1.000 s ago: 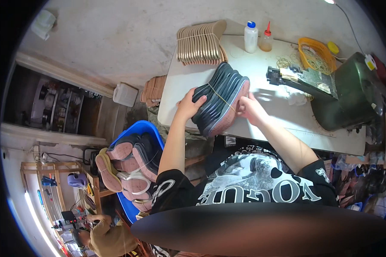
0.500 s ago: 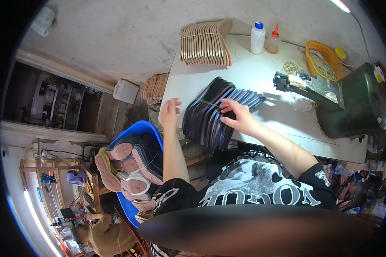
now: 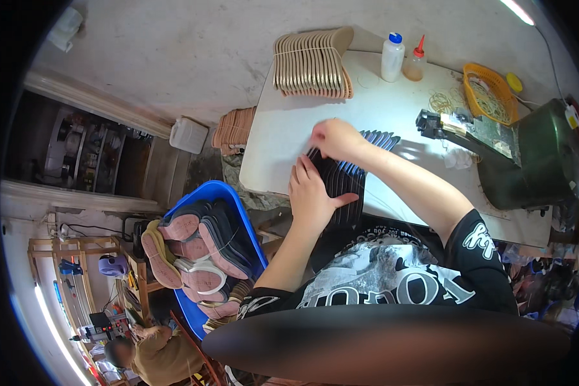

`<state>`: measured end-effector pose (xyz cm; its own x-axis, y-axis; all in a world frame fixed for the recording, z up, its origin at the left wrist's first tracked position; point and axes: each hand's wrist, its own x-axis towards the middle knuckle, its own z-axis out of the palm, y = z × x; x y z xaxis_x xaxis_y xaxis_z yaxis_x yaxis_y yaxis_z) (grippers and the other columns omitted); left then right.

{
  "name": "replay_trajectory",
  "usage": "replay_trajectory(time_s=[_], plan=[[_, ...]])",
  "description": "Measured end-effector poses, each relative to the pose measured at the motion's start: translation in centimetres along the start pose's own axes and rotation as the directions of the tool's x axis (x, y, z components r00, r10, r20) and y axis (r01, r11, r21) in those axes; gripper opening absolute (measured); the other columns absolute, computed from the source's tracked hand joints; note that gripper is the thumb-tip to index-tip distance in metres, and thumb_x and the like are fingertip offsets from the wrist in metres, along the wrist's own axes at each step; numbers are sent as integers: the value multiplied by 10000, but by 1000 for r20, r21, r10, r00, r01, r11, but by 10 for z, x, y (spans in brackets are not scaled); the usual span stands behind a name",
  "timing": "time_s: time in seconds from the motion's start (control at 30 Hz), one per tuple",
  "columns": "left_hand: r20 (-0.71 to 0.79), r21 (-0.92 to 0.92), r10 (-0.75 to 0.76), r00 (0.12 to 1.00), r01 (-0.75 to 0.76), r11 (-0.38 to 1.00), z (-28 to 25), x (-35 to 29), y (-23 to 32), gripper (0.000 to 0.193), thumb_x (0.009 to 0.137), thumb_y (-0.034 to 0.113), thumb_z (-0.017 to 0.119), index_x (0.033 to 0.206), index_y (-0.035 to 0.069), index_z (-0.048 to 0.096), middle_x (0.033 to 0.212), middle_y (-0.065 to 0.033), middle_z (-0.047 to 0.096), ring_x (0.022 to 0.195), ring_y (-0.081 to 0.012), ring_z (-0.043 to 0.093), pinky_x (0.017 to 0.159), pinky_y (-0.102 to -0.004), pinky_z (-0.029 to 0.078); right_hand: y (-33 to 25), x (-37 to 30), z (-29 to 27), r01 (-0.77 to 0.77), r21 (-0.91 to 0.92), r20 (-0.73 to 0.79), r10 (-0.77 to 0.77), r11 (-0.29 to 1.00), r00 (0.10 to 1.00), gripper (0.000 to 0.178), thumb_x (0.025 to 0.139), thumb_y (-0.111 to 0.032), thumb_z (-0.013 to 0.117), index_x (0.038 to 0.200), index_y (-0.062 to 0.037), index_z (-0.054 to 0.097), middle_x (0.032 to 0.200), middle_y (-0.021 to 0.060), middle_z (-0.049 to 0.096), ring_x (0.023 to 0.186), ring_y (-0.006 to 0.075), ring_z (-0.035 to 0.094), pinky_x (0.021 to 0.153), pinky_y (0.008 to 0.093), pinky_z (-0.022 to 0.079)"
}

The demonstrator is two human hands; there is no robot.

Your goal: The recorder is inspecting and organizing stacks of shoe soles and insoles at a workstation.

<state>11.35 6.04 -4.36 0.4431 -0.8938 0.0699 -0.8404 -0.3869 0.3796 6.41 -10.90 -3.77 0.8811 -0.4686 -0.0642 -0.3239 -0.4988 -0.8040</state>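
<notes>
A bundle of dark, glossy shoe insoles (image 3: 345,177) stands on edge at the front of the white table, partly hidden by my hands. Across its left side lies my left hand (image 3: 312,193), fingers stretched out flat against the insoles and thumb spread to the right. My right hand (image 3: 333,138) is closed at the far left end of the bundle. Its fingertips are curled and slightly blurred, and what they pinch is hidden. Farther back sits a banded row of beige insoles (image 3: 312,64).
On the white table (image 3: 273,141) stand a white bottle (image 3: 392,58), a red-tipped bottle (image 3: 415,61), a yellow basket of rubber bands (image 3: 489,96) and a dark green machine (image 3: 527,154). A blue tub (image 3: 251,241) of insoles is at left. Another person (image 3: 164,354) works at lower left.
My left hand has moved right from beside the bundle onto it. My right hand has gone up and left to the bundle's far end, and its fingers have closed.
</notes>
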Motion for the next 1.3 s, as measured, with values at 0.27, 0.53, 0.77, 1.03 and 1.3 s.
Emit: replay_trajectory(time_s=[0.27, 0.53, 0.77, 1.03, 1.3], plan=[[69, 56, 2, 998, -6, 998, 3, -4, 8, 1143, 599, 645, 763, 1496, 125, 281, 1551, -236, 155, 1390, -457, 206, 1036, -671, 221, 91, 40, -19, -424, -107, -561, 297, 899, 772, 236, 889, -185, 517, 886, -3, 668, 851, 197, 690, 869, 337, 676, 784, 434, 512], [167, 154, 98, 981, -124, 980, 7, -9, 9, 862, 701, 641, 686, 1423, 236, 446, 1577, -147, 176, 1411, -443, 165, 968, -735, 248, 114, 38, -46, -712, -276, -554, 499, 645, 666, 207, 838, -132, 564, 942, -85, 737, 1003, 129, 719, 955, 271, 698, 764, 378, 558], [143, 124, 57, 988, -75, 989, 7, -8, 3, 856, 723, 656, 661, 1415, 201, 450, 1560, -188, 205, 1408, -445, 177, 954, -750, 246, 98, 40, -40, -598, -609, -561, 249, 522, 789, 174, 840, -120, 558, 919, -30, 683, 934, 148, 719, 851, 290, 714, 667, 392, 567], [89, 64, 37, 995, -43, 997, 12, -10, -6, 833, 780, 642, 619, 1410, 127, 440, 1558, -210, 192, 1404, -448, 184, 931, -769, 246, 99, 48, -82, -665, -421, -774, 138, 617, 618, 165, 874, -140, 513, 955, -21, 594, 835, 120, 711, 752, 297, 712, 645, 393, 564], [78, 98, 67, 995, -74, 992, 11, -14, 6, 841, 777, 640, 629, 1417, 135, 424, 1545, -222, 213, 1401, -451, 190, 962, -746, 234, 100, 39, -60, -578, -30, -711, 389, 816, 586, 431, 902, -264, 545, 1217, 23, 481, 1403, 264, 418, 1318, 368, 417, 1064, 512, 334]])
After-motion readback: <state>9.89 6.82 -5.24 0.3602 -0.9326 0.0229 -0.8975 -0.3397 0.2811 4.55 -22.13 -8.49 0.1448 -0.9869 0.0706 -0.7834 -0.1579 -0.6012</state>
